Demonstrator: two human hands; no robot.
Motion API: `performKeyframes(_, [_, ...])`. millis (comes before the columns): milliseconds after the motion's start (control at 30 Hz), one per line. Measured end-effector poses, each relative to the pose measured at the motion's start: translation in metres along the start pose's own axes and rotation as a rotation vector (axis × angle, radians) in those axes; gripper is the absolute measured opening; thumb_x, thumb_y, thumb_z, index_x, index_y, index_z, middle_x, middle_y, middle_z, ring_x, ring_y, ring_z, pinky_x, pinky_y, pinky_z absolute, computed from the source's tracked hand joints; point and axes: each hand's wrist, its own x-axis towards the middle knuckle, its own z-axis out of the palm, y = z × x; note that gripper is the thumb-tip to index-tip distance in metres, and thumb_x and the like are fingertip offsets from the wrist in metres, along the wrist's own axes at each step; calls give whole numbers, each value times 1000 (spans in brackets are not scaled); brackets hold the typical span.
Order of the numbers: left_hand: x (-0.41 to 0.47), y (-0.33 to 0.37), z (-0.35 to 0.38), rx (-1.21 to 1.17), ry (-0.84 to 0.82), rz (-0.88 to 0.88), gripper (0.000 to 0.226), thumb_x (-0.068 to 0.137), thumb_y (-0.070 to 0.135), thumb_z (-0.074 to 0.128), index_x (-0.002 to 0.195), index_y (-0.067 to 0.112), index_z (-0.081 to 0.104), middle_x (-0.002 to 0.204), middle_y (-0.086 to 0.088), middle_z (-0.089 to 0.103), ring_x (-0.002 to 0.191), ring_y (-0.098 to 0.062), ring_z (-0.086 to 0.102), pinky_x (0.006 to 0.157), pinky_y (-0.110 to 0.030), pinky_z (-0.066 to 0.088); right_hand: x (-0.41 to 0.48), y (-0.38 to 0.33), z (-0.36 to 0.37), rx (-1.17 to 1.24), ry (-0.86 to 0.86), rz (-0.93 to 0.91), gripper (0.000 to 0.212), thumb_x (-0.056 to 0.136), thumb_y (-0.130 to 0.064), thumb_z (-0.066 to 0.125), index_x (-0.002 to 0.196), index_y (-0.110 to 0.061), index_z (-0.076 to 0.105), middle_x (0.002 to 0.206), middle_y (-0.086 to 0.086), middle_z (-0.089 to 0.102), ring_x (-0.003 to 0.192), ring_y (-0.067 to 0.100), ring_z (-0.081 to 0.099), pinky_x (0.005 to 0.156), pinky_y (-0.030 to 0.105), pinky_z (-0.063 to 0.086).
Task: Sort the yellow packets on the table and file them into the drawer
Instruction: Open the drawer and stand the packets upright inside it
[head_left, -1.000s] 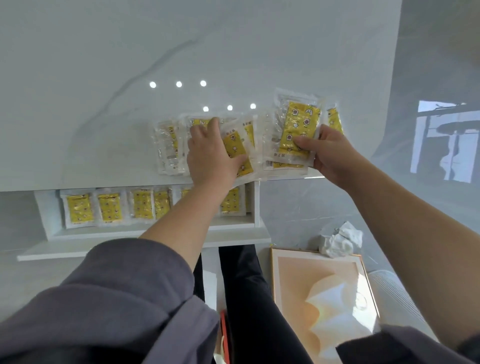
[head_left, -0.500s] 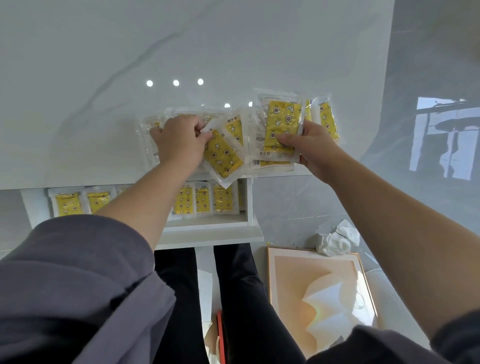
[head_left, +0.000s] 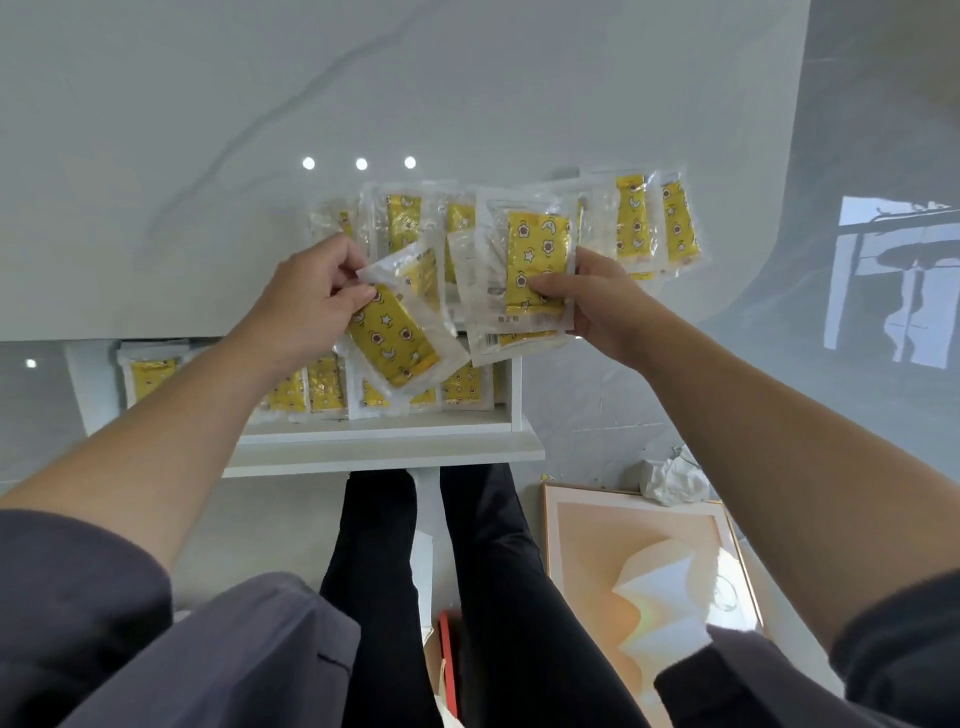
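Both hands have lifted packets off the counter (head_left: 156, 218): left hand (head_left: 311, 291) pinches one tilted packet (head_left: 395, 338), right hand (head_left: 592, 296) pinches a small stack (head_left: 530, 270), probably headed for the drawer (head_left: 384, 441).

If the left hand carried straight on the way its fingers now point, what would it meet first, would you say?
The left hand, pinching a tilted packet, points right, toward the right hand. It would probably first meet the small stack of packets held there, though depth between them is unclear.
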Motion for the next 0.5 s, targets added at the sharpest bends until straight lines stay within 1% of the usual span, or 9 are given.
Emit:
performKeyframes(133, [-16, -31, -2, 112, -120, -12, 28, 92, 3, 60, 78, 26, 52, 82, -7, 64, 78, -22, 58, 73, -34, 46, 1, 28, 20, -126, -80, 62, 34, 90, -4, 64, 124, -4, 57, 117, 14, 69, 105, 30, 68, 92, 47, 55])
performKeyframes(200, [-18, -48, 1, 180, -184, -8, 26, 92, 5, 59, 79, 27, 55, 85, -4, 66, 82, -23, 61, 76, -36, 48, 3, 48, 29, -176, -123, 95, 33, 90, -2, 64, 123, -5, 58, 115, 13, 70, 103, 28, 69, 89, 44, 57])
performKeyframes(267, [-17, -65, 7, 276, -249, -1, 23, 93, 7, 58, 81, 27, 60, 82, 4, 65, 79, -20, 59, 72, -35, 46, 8, 72, 36, -210, -137, 130, 32, 90, 0, 64, 120, -8, 60, 113, 12, 71, 102, 27, 70, 87, 41, 58])
performKeyframes(333, [-13, -83, 15, 338, -300, -5, 24, 94, 8, 57, 83, 30, 61, 80, 10, 62, 76, -15, 56, 68, -31, 44, 15, 98, 40, -222, -75, 163, 29, 88, -1, 65, 116, -8, 62, 110, 12, 72, 101, 29, 70, 88, 43, 57])
performKeyframes(433, [4, -108, 33, 358, -359, -24, 25, 95, 9, 55, 91, 32, 64, 93, 5, 65, 86, -16, 58, 79, -36, 48, 31, 131, 41, -230, 69, 193, 25, 88, -1, 65, 111, -8, 61, 112, 15, 70, 102, 32, 69, 92, 48, 55])
performKeyframes(500, [20, -120, 49, 327, -368, -29, 26, 96, 8, 54, 96, 32, 66, 99, 3, 65, 91, -17, 58, 82, -36, 47, 45, 149, 43, -240, 127, 194, 21, 87, -1, 66, 105, -10, 61, 113, 17, 69, 101, 33, 68, 93, 49, 54])
